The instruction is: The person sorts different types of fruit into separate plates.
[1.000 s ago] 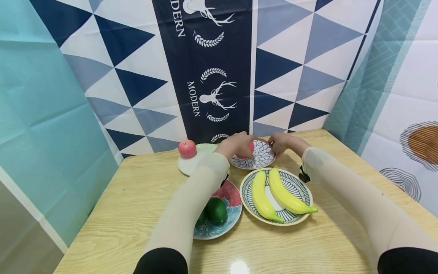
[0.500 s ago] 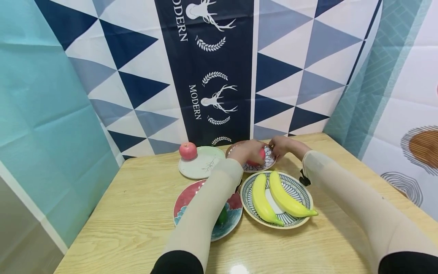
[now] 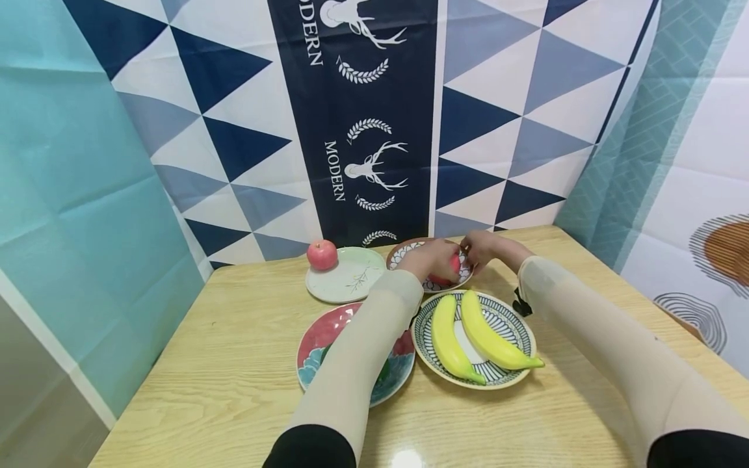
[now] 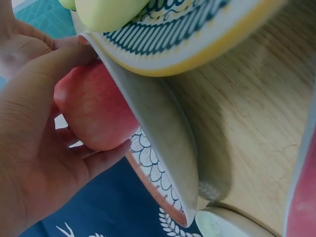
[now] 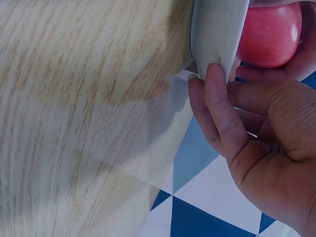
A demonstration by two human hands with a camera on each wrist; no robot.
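Note:
At the back of the table, my left hand [image 3: 435, 257] grips a red apple [image 4: 96, 106] with thumb and fingers curled round it. The apple sits against the inside of a plate with a brown rim and petal pattern [image 4: 155, 165]. On that plate's right side, my right hand [image 3: 483, 249] pinches the rim, its fingertips [image 5: 216, 74] on the pale underside. The left hand hides most of the apple in the head view. Just in front stands a plate with a blue-lined border [image 3: 422, 343] holding two bananas [image 3: 447, 338].
Back left, a second apple [image 3: 322, 255] sits on a pale green plate [image 3: 333, 286]. Nearer, a red and blue plate [image 3: 313, 335] holds dark green fruit, mostly covered by the left sleeve [image 3: 357, 351]. A patterned cloth [image 3: 234, 130] hangs behind the table [image 3: 193, 377].
My left hand has shifted right across the petal plate with the apple, toward the right hand. The left forearm now covers more of the red and blue plate. My right hand stays at the rim.

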